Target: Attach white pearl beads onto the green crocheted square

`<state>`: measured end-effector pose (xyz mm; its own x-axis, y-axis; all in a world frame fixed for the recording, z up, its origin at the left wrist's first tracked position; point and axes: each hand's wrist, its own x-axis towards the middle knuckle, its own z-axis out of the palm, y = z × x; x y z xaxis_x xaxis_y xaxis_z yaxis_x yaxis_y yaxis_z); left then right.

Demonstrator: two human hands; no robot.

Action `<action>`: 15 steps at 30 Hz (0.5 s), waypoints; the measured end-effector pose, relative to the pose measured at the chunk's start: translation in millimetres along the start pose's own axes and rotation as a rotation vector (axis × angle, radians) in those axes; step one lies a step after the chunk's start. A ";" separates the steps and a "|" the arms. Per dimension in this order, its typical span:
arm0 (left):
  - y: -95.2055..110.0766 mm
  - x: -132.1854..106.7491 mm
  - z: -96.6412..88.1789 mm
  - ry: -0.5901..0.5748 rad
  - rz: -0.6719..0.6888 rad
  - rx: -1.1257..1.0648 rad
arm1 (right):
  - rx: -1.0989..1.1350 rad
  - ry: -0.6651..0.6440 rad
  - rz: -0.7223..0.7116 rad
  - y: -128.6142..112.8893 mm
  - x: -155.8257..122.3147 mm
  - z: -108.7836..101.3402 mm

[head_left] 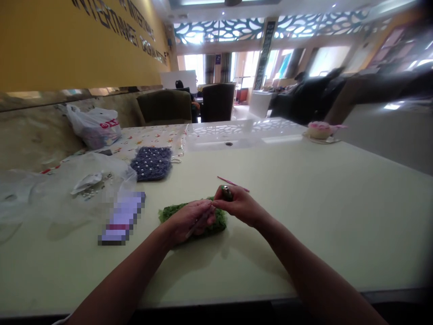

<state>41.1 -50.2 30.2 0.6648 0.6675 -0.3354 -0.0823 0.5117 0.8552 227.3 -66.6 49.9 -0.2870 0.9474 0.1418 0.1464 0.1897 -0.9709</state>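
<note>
A green crocheted piece (pixel 176 212) lies on the pale table (pixel 304 203) in front of me. My left hand (pixel 191 221) rests on it, fingers closed on a thin grey hook or needle that slants down to the left. My right hand (pixel 238 205) is just to its right, fingers pinched round a small dark green object at the piece's upper right edge. The two hands meet at their fingertips. A thin pink crochet hook (pixel 233 183) lies on the table just beyond my right hand.
A purple beaded crocheted piece (pixel 151 162) lies at the back left on a patterned cloth (pixel 149 135). Clear plastic bags (pixel 84 183) and a white bag (pixel 94 126) sit at the left, with a blurred-out flat item (pixel 122 217). A pink object on a saucer (pixel 321 131) stands far right. Armchairs stand behind the table.
</note>
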 end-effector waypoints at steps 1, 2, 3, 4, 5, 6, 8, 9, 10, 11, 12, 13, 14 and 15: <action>-1.0 -1.4 0.4 0.004 0.019 -0.004 | 0.014 0.037 -0.033 0.7 -0.7 4.3; -1.6 -2.5 0.6 0.009 0.035 -0.015 | 0.055 0.068 -0.043 1.7 -1.4 8.0; -1.9 -3.3 0.6 0.015 0.044 -0.032 | 0.116 0.094 -0.034 2.9 -1.9 11.1; -2.0 -3.5 0.3 0.022 0.043 -0.054 | 0.182 0.121 -0.014 4.4 -2.2 13.4; -1.9 -3.3 -0.4 0.031 0.037 -0.078 | 0.231 0.152 0.004 6.1 -2.1 15.0; -1.9 -2.6 -1.3 0.041 0.032 -0.102 | 0.247 0.186 0.010 8.0 -1.7 16.1; -2.4 -0.3 -3.3 0.061 0.036 -0.131 | 0.190 0.218 -0.014 12.1 -0.3 17.6; -3.2 0.8 -4.2 0.069 0.048 -0.132 | 0.143 0.208 -0.032 14.0 0.4 18.4; -4.1 1.8 -4.7 0.075 0.064 -0.125 | 0.096 0.184 -0.051 15.5 0.9 19.5; -5.1 2.4 -4.8 0.079 0.081 -0.113 | 0.060 0.156 -0.071 16.8 1.0 20.8; -6.1 2.5 -4.5 0.082 0.095 -0.098 | 0.037 0.130 -0.088 17.6 0.8 22.2; -6.8 2.3 -3.6 0.084 0.103 -0.082 | 0.024 0.114 -0.100 18.2 0.4 23.8; -7.3 1.8 -2.4 0.085 0.107 -0.065 | 0.021 0.108 -0.107 18.5 -0.3 25.2; -7.5 1.1 -1.0 0.086 0.109 -0.048 | 0.026 0.107 -0.108 18.7 -1.0 26.6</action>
<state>41.7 -52.8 23.0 0.5840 0.7633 -0.2763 -0.1870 0.4578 0.8692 205.2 -70.8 26.5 -0.1966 0.9443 0.2638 0.0952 0.2862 -0.9534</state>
